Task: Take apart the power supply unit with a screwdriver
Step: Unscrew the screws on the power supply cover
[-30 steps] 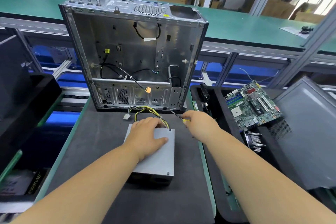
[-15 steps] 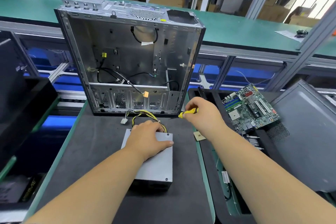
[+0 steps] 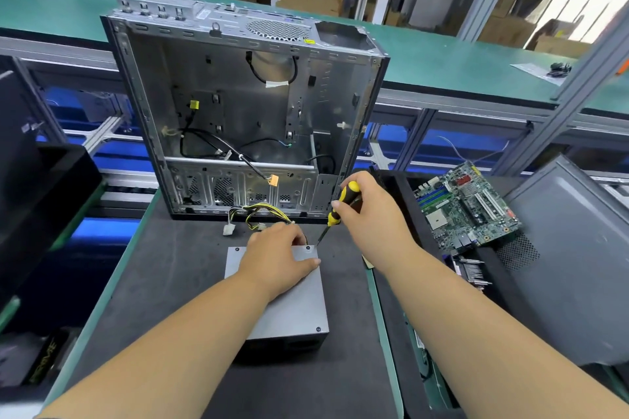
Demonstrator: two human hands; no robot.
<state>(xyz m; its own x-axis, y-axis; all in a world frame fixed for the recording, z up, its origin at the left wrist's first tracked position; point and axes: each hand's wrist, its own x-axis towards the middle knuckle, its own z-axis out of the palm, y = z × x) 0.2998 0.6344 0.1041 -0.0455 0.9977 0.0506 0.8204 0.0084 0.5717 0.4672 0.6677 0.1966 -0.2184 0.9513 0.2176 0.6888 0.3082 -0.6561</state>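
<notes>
The empty computer case (image 3: 245, 105) stands upright at twelve o'clock on the dark work mat (image 3: 163, 282), its open side facing the camera, loose black cables hanging inside. Off at three o'clock a grey side panel (image 3: 571, 265) leans in a black tray, and just to its left, around two o'clock, a green motherboard (image 3: 466, 207) lies tilted. Dead centre on the mat sits the power supply unit (image 3: 296, 309), a flat grey metal box lying just in front of the case, with its yellow-and-black cable bundle (image 3: 262, 211) spilling out from the far edge toward twelve. The left hand (image 3: 277, 258) lies on top of the box, fingers fairly straight and spread over the far half of the lid, thumb stretched toward three o'clock, pressing it down. The right hand (image 3: 371, 214) comes in from four o'clock, fingers curled round the yellow-and-black handle of the screwdriver (image 3: 335, 213). The tool slants down toward seven o'clock, and its tip is right at the screw (image 3: 308, 248) in the box's far right corner. Another screw (image 3: 318, 329) shows at the near right corner.
</notes>
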